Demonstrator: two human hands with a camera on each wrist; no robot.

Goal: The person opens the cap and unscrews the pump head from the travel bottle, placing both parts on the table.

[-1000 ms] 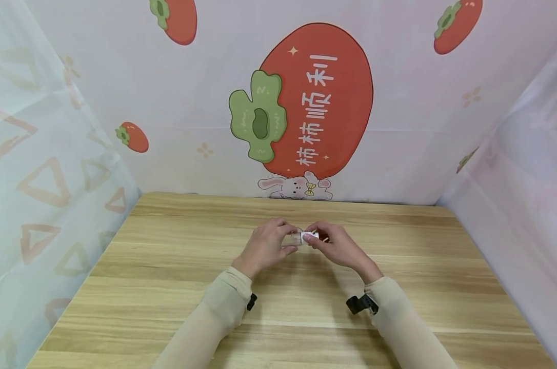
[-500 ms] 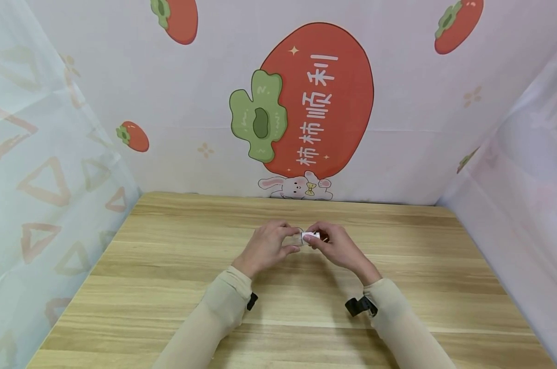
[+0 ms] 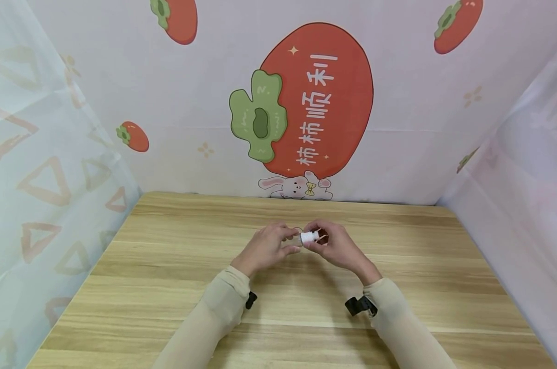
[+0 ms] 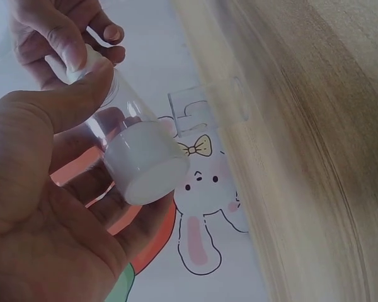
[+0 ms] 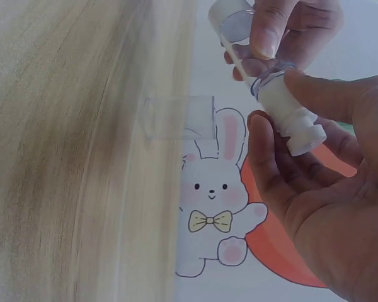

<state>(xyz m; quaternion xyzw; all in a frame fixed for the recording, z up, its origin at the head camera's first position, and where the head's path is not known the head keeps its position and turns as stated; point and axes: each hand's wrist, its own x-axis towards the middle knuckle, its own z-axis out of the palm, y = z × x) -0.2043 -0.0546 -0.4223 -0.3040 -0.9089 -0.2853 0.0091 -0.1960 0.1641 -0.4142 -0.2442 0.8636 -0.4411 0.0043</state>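
Between my two hands a small clear bottle [image 4: 146, 162] with a white bottom lies tilted, raised over the table. My left hand [image 3: 265, 247] grips its clear body, thumb on one side and fingers on the other. At the bottle's neck, my right hand [image 3: 336, 248] pinches a white pump top [image 5: 283, 104] between thumb and fingers. The notched end of that top points toward the right palm in the right wrist view. Whether the top is screwed tight to the neck cannot be told.
A clear see-through cap [image 5: 181, 117] stands on the wooden table [image 3: 177, 297] just behind the bottle, close to the rear edge. Patterned cloth walls [image 3: 204, 92] rise at the back and both sides.
My right fingers have shifted their hold on the white top; the thumb has slid lower, so more of the top shows in the head view. The left hand has barely moved.
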